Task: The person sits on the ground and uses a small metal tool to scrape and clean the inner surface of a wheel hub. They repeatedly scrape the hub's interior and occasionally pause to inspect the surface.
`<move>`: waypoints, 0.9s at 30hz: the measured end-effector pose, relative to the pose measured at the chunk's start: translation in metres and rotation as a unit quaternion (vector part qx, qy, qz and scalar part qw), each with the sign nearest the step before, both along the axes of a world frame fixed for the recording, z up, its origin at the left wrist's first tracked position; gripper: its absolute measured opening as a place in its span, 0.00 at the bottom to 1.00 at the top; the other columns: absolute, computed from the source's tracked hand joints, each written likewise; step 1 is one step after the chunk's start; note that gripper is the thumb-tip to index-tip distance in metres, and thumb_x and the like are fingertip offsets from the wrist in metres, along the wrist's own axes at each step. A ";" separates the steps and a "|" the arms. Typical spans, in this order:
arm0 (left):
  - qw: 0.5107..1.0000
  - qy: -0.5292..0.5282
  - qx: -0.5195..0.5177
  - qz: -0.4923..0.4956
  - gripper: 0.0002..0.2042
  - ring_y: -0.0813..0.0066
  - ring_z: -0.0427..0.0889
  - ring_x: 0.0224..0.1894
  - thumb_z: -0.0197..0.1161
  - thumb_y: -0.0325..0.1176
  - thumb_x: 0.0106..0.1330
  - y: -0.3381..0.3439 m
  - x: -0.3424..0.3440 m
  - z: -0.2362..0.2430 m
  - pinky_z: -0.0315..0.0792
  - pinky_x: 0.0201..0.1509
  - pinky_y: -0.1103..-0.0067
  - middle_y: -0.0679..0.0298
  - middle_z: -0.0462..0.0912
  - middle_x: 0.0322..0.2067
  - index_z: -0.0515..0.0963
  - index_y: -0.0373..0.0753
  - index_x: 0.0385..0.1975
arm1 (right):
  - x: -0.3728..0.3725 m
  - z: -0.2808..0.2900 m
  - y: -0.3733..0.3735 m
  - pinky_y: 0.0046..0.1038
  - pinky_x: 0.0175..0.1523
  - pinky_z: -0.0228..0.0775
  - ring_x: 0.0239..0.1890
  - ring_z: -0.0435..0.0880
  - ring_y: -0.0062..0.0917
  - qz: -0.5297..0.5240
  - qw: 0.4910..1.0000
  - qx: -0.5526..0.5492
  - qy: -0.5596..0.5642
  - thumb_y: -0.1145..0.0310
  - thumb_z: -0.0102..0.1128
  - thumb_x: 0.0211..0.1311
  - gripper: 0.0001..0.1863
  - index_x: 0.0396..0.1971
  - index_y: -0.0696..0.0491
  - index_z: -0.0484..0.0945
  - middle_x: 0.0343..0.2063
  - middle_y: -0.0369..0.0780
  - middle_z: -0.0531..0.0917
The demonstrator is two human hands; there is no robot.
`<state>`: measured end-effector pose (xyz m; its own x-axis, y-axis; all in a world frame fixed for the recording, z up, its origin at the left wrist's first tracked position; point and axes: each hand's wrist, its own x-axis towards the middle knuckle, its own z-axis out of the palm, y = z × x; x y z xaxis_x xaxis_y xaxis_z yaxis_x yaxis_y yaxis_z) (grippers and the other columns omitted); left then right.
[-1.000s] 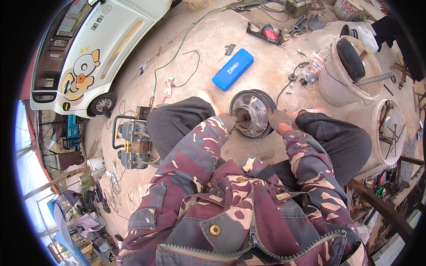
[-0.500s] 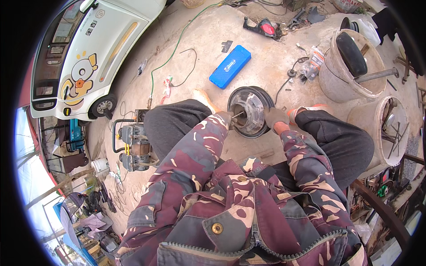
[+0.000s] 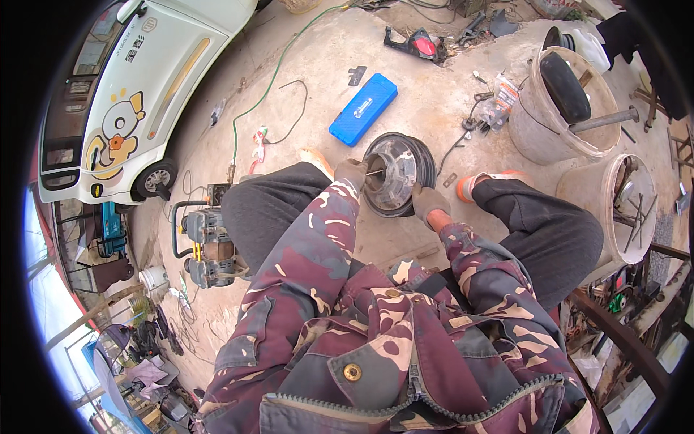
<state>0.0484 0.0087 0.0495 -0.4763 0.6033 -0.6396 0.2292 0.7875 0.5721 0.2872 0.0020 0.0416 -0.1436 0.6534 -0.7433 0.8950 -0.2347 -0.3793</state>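
Between my feet, a round metal wheel hub [image 3: 402, 170] with a dark rim stands tilted on the concrete. My left hand [image 3: 352, 173], in a grey-brown glove, is closed at the hub's left side. A thin metal rod [image 3: 375, 172] runs from those fingers toward the dark opening in the hub. Its far end is too small to make out. My right hand [image 3: 431, 203], gloved too, grips the lower right edge of the rim. A blue plastic case [image 3: 363, 109] lies just beyond the hub.
Two big pale buckets [image 3: 531, 123] with metal parts stand on the right. A small air compressor [image 3: 210, 246] sits by my left knee, and a green hose [image 3: 249, 112] runs away from it. A white van [image 3: 137, 108] is parked at the far left. Cables and bagged parts [image 3: 499, 105] lie ahead right.
The hub has turned and tilted a little, showing more of its face. My left hand has come up along its left side; my right hand sits lower on the rim. The view has shifted slightly.
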 end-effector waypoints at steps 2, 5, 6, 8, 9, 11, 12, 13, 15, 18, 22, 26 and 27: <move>0.997 0.047 0.060 -0.035 0.14 0.70 0.86 0.23 0.63 0.36 0.70 -0.003 0.014 0.009 0.79 0.31 0.71 0.55 0.88 0.28 0.84 0.32 0.46 | 0.002 -0.006 0.000 0.47 0.68 0.67 0.61 0.80 0.50 -0.002 1.000 -0.001 0.006 0.44 0.27 0.76 0.38 0.55 0.58 0.83 0.57 0.54 0.82; 0.985 0.049 0.108 -0.129 0.12 0.69 0.89 0.31 0.65 0.35 0.66 -0.003 0.034 0.021 0.80 0.39 0.71 0.56 0.89 0.30 0.86 0.36 0.44 | 0.003 -0.017 -0.002 0.47 0.68 0.67 0.62 0.79 0.51 -0.001 1.000 -0.002 0.024 0.43 0.29 0.75 0.38 0.55 0.58 0.83 0.56 0.55 0.82; 0.985 0.025 0.088 -0.148 0.11 0.66 0.89 0.34 0.66 0.36 0.65 -0.004 0.039 0.024 0.80 0.42 0.70 0.55 0.89 0.31 0.87 0.38 0.42 | 0.003 -0.020 -0.002 0.46 0.68 0.67 0.62 0.79 0.51 0.007 1.000 -0.005 0.024 0.43 0.31 0.75 0.38 0.55 0.58 0.83 0.56 0.55 0.82; 0.975 0.034 0.091 -0.201 0.11 0.65 0.88 0.34 0.68 0.36 0.64 -0.009 0.050 0.029 0.79 0.42 0.70 0.56 0.89 0.30 0.87 0.38 0.41 | 0.002 -0.025 -0.003 0.46 0.68 0.68 0.62 0.79 0.51 0.016 1.000 -0.015 0.022 0.43 0.33 0.74 0.37 0.55 0.58 0.83 0.56 0.55 0.82; 0.963 0.065 0.112 -0.236 0.11 0.68 0.87 0.31 0.68 0.36 0.65 -0.011 0.054 0.031 0.79 0.38 0.72 0.56 0.88 0.29 0.86 0.36 0.41 | 0.001 -0.027 -0.003 0.46 0.68 0.68 0.62 0.79 0.51 0.017 0.999 -0.023 0.021 0.43 0.34 0.74 0.37 0.55 0.58 0.83 0.57 0.55 0.82; 0.941 0.113 0.149 -0.281 0.11 0.66 0.88 0.34 0.70 0.37 0.63 -0.014 0.064 0.032 0.80 0.42 0.71 0.56 0.89 0.32 0.86 0.38 0.39 | -0.001 -0.030 -0.004 0.46 0.67 0.69 0.62 0.80 0.51 0.021 0.999 -0.035 0.017 0.43 0.36 0.74 0.36 0.55 0.58 0.83 0.57 0.55 0.82; 0.937 0.129 0.145 -0.291 0.11 0.63 0.88 0.36 0.69 0.37 0.63 -0.015 0.068 0.033 0.80 0.44 0.70 0.55 0.89 0.33 0.86 0.38 0.39 | -0.003 -0.032 -0.004 0.46 0.66 0.70 0.62 0.80 0.51 0.025 0.999 -0.038 0.014 0.44 0.37 0.74 0.35 0.55 0.58 0.83 0.57 0.55 0.82; 0.932 0.144 0.140 -0.300 0.11 0.61 0.88 0.38 0.69 0.38 0.63 -0.016 0.071 0.034 0.79 0.46 0.69 0.54 0.89 0.34 0.86 0.38 0.39 | -0.004 -0.033 -0.003 0.46 0.66 0.70 0.61 0.80 0.50 0.028 0.999 -0.041 0.010 0.44 0.38 0.74 0.35 0.55 0.58 0.83 0.57 0.54 0.82; 0.923 0.162 0.136 -0.321 0.11 0.56 0.88 0.42 0.68 0.38 0.63 -0.013 0.076 0.035 0.78 0.49 0.66 0.52 0.89 0.36 0.86 0.39 0.39 | -0.006 -0.034 -0.004 0.46 0.65 0.71 0.61 0.81 0.50 0.028 0.999 -0.042 0.000 0.44 0.39 0.74 0.34 0.55 0.57 0.83 0.57 0.53 0.83; 0.911 0.178 0.129 -0.349 0.11 0.52 0.87 0.44 0.67 0.38 0.62 -0.009 0.080 0.038 0.78 0.52 0.63 0.51 0.88 0.38 0.86 0.39 0.40 | -0.005 -0.034 -0.005 0.47 0.65 0.72 0.62 0.81 0.49 0.029 0.999 -0.045 -0.009 0.44 0.40 0.73 0.33 0.56 0.55 0.83 0.57 0.52 0.83; 0.903 0.202 0.111 -0.363 0.11 0.51 0.87 0.45 0.65 0.39 0.63 -0.007 0.083 0.040 0.77 0.52 0.61 0.50 0.88 0.38 0.86 0.40 0.39 | -0.003 -0.029 -0.007 0.45 0.67 0.69 0.62 0.80 0.51 0.026 0.999 -0.046 0.015 0.44 0.36 0.73 0.36 0.54 0.61 0.83 0.56 0.57 0.81; 0.901 0.211 0.094 -0.367 0.12 0.50 0.87 0.45 0.64 0.39 0.63 -0.006 0.083 0.039 0.77 0.52 0.61 0.51 0.88 0.38 0.86 0.42 0.41 | -0.003 -0.022 -0.006 0.45 0.67 0.69 0.61 0.80 0.51 0.024 0.999 -0.035 0.011 0.45 0.37 0.73 0.36 0.54 0.60 0.83 0.56 0.57 0.81; 0.899 0.216 0.097 -0.369 0.12 0.50 0.87 0.45 0.64 0.39 0.63 -0.006 0.082 0.038 0.77 0.52 0.60 0.51 0.88 0.38 0.85 0.42 0.42 | -0.003 -0.021 -0.007 0.45 0.67 0.69 0.61 0.80 0.51 0.023 0.999 -0.037 0.012 0.45 0.37 0.73 0.35 0.54 0.60 0.83 0.56 0.57 0.81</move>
